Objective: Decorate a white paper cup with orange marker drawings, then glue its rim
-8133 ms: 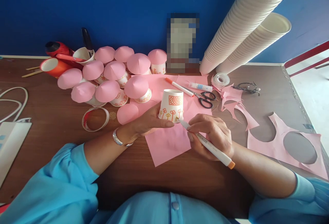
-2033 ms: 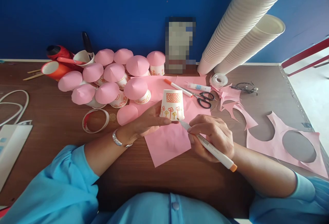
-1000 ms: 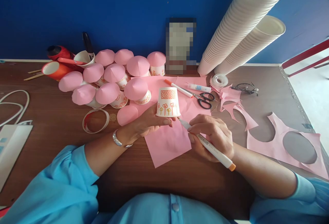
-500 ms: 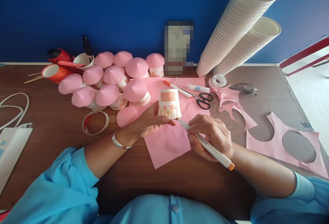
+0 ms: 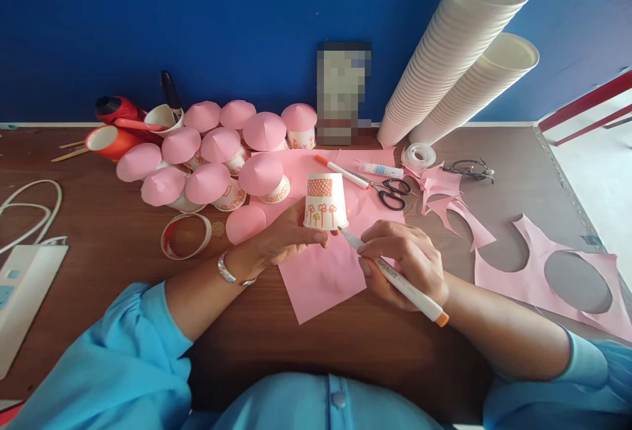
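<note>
"Pink cones [image 5: 261, 170] first, then, taking the held cup [image 5: 326, 199] as the middle of the clock?"

"Yes. Far out between eight and nine lies a white box [image 5: 29, 305] with a cable. Nearer, between nine and ten, the cones cluster on small cups, several showing drawings. Those look finished to me."

"And the left hand [image 5: 289, 236]?"

"At eight, clamped on the held cup near its rim, thumb across the front. That cup is upside down over the pink sheet [image 5: 320, 292]: narrow end to twelve, wide rim to six, long axis close to upright."

"How far along is it?"

"An orange-red chequered panel is drawn, with orange-red and yellowish flowers below. Right of them the wall shows bare, so I'd judge the flower row incomplete there. It wears no cone; its far side is hidden."

"Next across?"

"The marker [image 5: 409, 288], its long axis slanting, tip to ten beside the cup's rim, orange end to four. Whether the tip touches, I can't tell. The right hand [image 5: 409, 259], at four, has thumb and fingers together around the barrel."

"Beyond that?"

"Scissors [image 5: 376, 185] on the tabletop near three, tall cup stacks [image 5: 444, 61] between one and two, and cut pink offcuts [image 5: 518, 268] between three and four."
</note>
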Demonstrator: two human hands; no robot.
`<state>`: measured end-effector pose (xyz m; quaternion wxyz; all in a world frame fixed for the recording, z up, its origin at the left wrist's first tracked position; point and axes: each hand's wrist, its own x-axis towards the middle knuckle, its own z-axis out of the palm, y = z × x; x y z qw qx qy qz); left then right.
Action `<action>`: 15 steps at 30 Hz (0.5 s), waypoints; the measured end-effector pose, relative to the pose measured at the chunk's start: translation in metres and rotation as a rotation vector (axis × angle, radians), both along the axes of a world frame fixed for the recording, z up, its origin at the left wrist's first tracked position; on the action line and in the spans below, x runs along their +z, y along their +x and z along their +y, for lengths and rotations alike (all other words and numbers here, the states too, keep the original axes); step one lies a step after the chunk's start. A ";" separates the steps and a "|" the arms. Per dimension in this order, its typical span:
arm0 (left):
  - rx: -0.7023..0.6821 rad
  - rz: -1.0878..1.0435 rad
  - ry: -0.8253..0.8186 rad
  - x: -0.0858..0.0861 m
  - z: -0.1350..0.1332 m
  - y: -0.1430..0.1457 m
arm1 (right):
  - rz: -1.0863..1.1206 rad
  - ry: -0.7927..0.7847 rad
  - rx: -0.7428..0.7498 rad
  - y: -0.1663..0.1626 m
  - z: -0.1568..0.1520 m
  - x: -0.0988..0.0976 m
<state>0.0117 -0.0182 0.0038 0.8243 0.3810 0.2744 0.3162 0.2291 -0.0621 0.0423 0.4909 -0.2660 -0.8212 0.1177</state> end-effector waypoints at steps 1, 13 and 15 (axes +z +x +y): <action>-0.008 -0.004 0.007 -0.001 0.000 0.000 | -0.001 -0.004 -0.005 0.000 0.000 0.000; -0.035 -0.002 0.059 -0.004 -0.001 -0.002 | -0.039 -0.018 -0.036 0.000 0.000 0.001; -0.040 -0.009 0.069 -0.003 -0.001 -0.002 | -0.036 -0.019 -0.035 0.000 0.000 0.000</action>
